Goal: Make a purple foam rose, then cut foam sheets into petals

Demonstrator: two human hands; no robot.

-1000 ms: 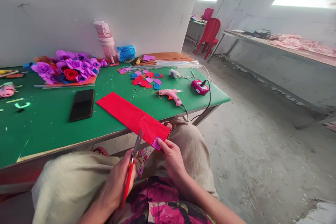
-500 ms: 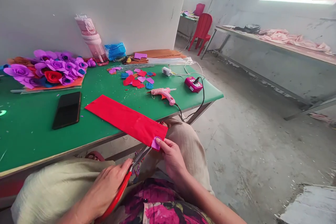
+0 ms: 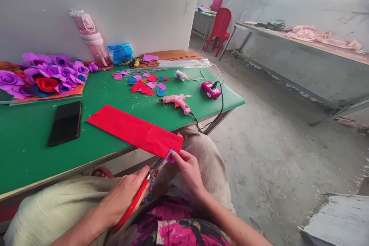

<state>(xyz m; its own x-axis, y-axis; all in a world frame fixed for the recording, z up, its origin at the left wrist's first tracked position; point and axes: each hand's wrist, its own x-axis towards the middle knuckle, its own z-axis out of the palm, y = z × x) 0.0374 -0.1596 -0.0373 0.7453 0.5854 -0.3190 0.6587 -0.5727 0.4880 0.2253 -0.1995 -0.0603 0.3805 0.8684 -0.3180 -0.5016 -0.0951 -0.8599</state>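
Observation:
My left hand [image 3: 123,196] is closed round the red-handled scissors [image 3: 134,206]. Their blades reach the near right corner of a long red crepe paper strip [image 3: 135,128], at the edge of a small purple paper piece [image 3: 172,157]. My right hand [image 3: 188,169] pinches that corner, thumb on the purple piece, which lies over the red strip. The strip's far end rests on the green table [image 3: 109,92], and its near end juts past the table edge above my lap. My fingers partly hide the purple piece.
A phone [image 3: 65,123] lies left of the strip. Beyond it are a pink glue gun [image 3: 176,102], several cut petals [image 3: 145,86], a pink power adapter [image 3: 211,90], purple paper roses [image 3: 52,73], a leaning bottle [image 3: 92,40] and a blue packet [image 3: 120,53].
The scissor blades have moved up along the edge of the purple piece and are closer together. The red strip's near corner below them is now cut away. The view has shifted slightly.

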